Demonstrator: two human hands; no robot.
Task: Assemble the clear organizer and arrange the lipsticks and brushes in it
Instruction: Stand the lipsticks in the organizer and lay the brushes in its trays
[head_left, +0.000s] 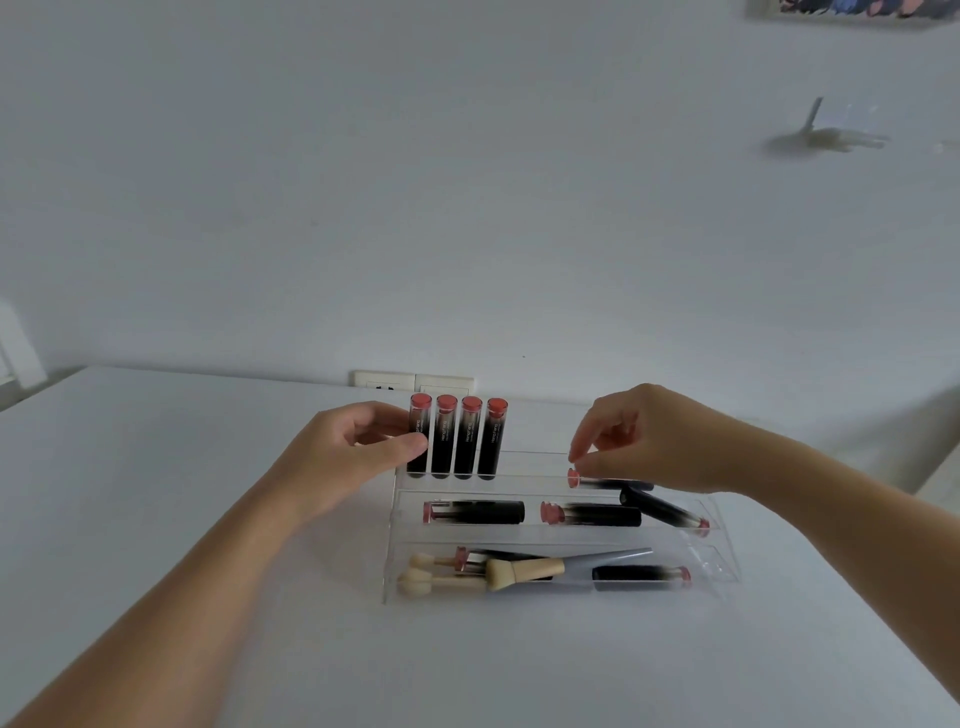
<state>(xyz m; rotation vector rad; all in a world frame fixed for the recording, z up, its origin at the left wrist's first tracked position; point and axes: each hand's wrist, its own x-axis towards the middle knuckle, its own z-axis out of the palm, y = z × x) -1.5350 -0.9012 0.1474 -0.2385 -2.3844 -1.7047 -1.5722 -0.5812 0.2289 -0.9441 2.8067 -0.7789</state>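
Note:
A clear tiered organizer (724, 564) stands on the white table. Several black lipsticks with pink caps (470, 441) stand upright in its back row. My left hand (358, 447) holds the leftmost upright lipstick (420, 436) between thumb and fingers. My right hand (639, 436) hovers over the back row's right side, fingertips just above the pink end of a lying lipstick (602, 482). Three lipsticks (478, 512) lie in the middle row. In the front row lie a grey-handled brush (550, 569), two sponge applicators (441, 579) and two more lipsticks (641, 577).
The white table (182, 493) runs to a white wall, where a double wall socket (413, 384) sits right behind the organizer. A blurred clear object (826, 137) shows on the wall at upper right.

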